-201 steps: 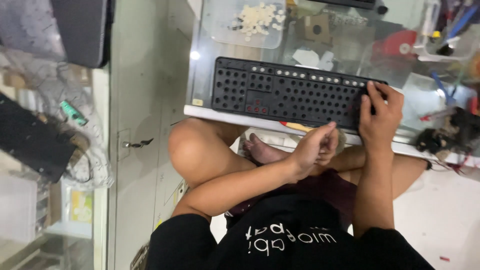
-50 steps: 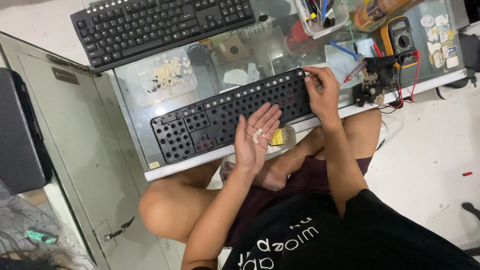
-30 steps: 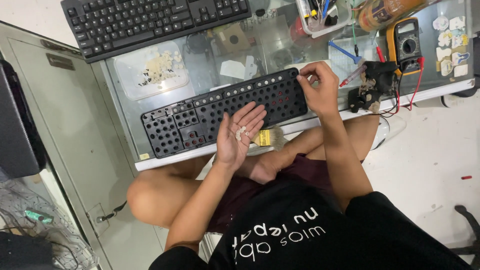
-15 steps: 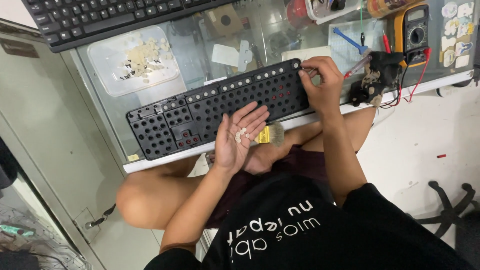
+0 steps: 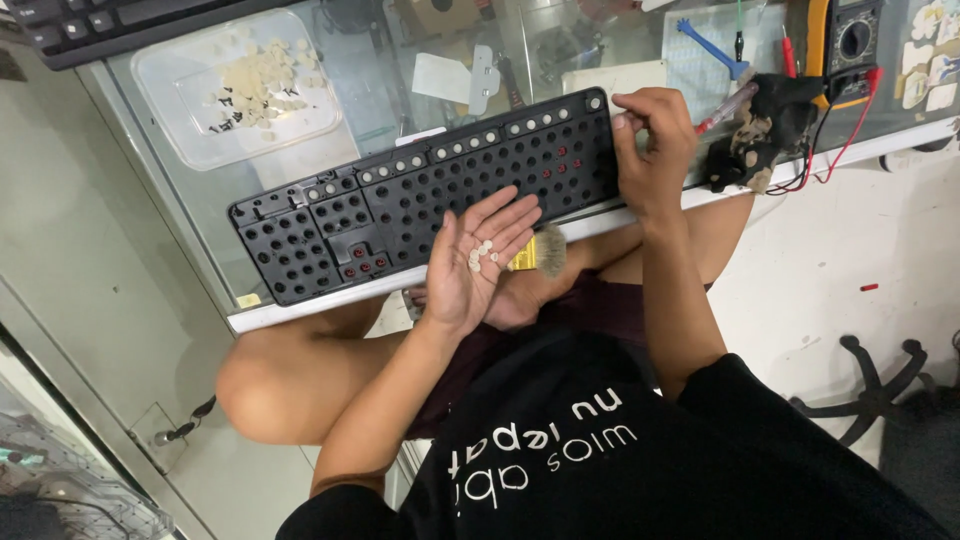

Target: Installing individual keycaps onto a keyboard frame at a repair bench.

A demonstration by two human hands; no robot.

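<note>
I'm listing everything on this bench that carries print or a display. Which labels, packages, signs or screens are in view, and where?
Multimeter: top right on the glass table, yellow and black casing, round dial, small screen barely in view.
White paper slip: under the glass, above the black keyboard frame, rectangular.
Lined card: left of the multimeter, pale.
Sticker sheet: far right edge, pale shapes.

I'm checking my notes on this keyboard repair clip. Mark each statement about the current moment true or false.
1. The left hand lies palm up with small pale domes in it. True.
2. The right hand is at the right end of the black keyboard frame. True.
3. The clear tray is empty. False: it holds a heap of pale small parts.
4. The keyboard frame has all its keycaps on. False: it shows bare holes.
5. A brush lies at the frame's near edge. True.
</note>
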